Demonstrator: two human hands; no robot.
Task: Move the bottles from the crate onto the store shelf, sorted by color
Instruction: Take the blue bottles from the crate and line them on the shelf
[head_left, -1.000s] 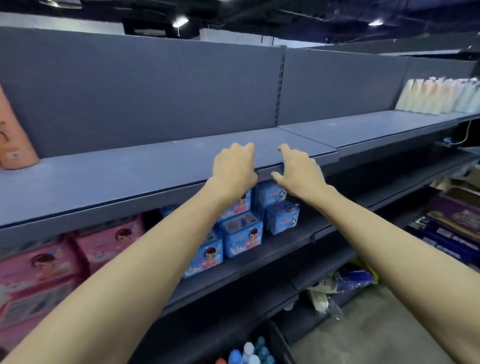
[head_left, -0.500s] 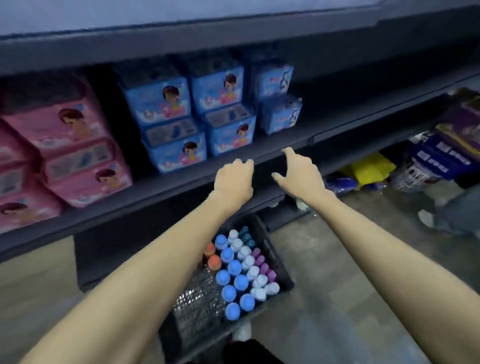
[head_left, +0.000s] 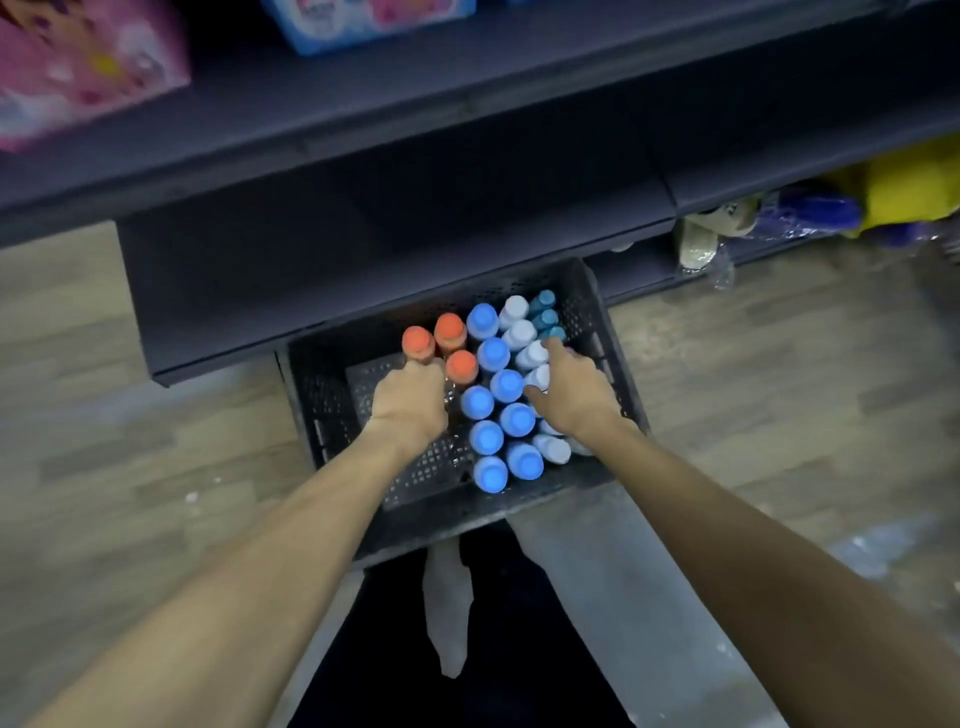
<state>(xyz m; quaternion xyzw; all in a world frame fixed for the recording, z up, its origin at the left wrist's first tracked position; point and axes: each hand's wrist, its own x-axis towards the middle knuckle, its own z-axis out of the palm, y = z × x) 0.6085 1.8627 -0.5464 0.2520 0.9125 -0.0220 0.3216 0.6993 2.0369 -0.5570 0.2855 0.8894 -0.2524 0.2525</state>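
Both hands have dropped from the shelf edge into the black crate (head_left: 332, 395), which now fills the middle of the view on the floor below the dark shelf (head_left: 363, 119). Pink packs (head_left: 78, 67) at upper left are cut off and blurred. Left hand (head_left: 410, 397) sits knuckles-up just below the orange-capped bottles (head_left: 418, 343), fingers curled under; whether it grips one cannot be told. Blue-capped bottles (head_left: 493, 356) stand between the hands. Right hand (head_left: 571, 387) lies over the white-capped bottles (head_left: 519, 332), fingers extended towards the teal-capped bottles (head_left: 545, 317), hiding whatever is beneath it.
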